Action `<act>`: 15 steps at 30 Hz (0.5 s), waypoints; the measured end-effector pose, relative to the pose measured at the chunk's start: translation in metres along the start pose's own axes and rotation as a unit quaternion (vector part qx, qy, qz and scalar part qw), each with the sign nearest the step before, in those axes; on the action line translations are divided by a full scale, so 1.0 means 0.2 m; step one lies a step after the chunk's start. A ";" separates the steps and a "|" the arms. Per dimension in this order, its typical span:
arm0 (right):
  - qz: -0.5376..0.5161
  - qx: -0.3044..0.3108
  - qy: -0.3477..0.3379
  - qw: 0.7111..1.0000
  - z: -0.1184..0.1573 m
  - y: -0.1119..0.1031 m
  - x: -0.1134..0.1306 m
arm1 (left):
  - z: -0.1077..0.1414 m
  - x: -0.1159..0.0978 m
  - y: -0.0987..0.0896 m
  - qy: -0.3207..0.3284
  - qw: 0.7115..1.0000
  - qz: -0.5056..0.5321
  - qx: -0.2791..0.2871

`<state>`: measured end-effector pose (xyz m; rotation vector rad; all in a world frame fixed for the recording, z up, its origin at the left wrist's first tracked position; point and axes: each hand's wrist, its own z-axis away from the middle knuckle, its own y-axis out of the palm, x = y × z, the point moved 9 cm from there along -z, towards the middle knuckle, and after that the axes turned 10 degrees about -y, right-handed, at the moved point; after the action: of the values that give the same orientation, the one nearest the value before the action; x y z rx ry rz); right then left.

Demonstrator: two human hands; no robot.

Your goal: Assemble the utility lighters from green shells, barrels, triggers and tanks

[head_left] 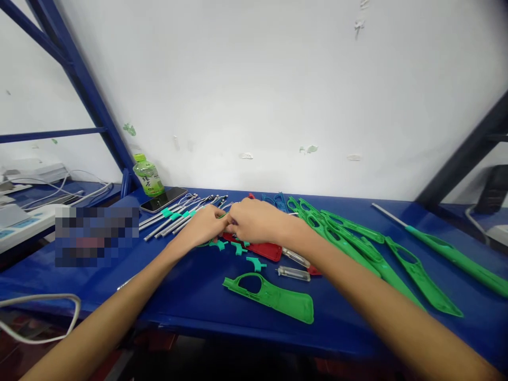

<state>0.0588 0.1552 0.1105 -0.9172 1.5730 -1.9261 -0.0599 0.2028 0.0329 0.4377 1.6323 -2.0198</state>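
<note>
My left hand [208, 222] and my right hand [250, 218] meet over the middle of the blue table, fingers pinched together. A bit of green shows between them, but the piece is too hidden to name. Beneath and beside my right hand lie a red shell [268, 250] and two clear tubes, one of them [293, 273] nearer me. Several small teal clips [256, 263] are scattered just in front of my hands. A green half shell [273, 299] with an oval hole rests near the front edge. Metal rods [161, 230] with teal clips lie left of my left hand.
Many green shells [341, 243] are heaped on the right, beside a green-handled piece with a metal rod [456, 256]. Blue shells [274, 201] lie at the back. A phone [164, 199] and green-capped bottle [149, 176] stand back left. A white cable [75, 312] hangs at the front left.
</note>
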 end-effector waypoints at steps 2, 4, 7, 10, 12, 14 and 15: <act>-0.001 0.021 -0.008 1.000 -0.05 -0.01 -0.02 | -0.03 0.02 -0.01 -0.006 1.000 0.016 -0.002; -0.002 0.034 -0.009 0.999 -0.08 -0.02 -0.03 | -0.04 0.03 -0.02 -0.007 1.000 0.031 -0.002; -0.002 0.037 -0.006 0.999 -0.11 -0.03 -0.05 | -0.04 0.02 -0.04 0.000 0.999 0.051 -0.003; 0.001 0.020 -0.003 1.000 -0.09 -0.04 -0.06 | -0.02 0.00 -0.05 0.018 0.997 0.072 -0.004; 0.005 -0.003 -0.002 1.000 -0.04 -0.05 -0.07 | 0.01 -0.03 -0.04 0.036 0.995 0.088 -0.002; 0.013 -0.036 0.000 0.999 0.02 -0.04 -0.08 | 0.05 -0.06 -0.02 0.059 0.993 0.103 0.005; 0.017 -0.055 0.001 0.998 0.06 -0.04 -0.08 | 0.08 -0.08 -0.01 0.074 0.991 0.110 0.012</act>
<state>0.0785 0.1608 0.1169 -0.9267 1.6989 -1.8334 -0.0473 0.1896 0.0462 0.7577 1.5696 -1.8811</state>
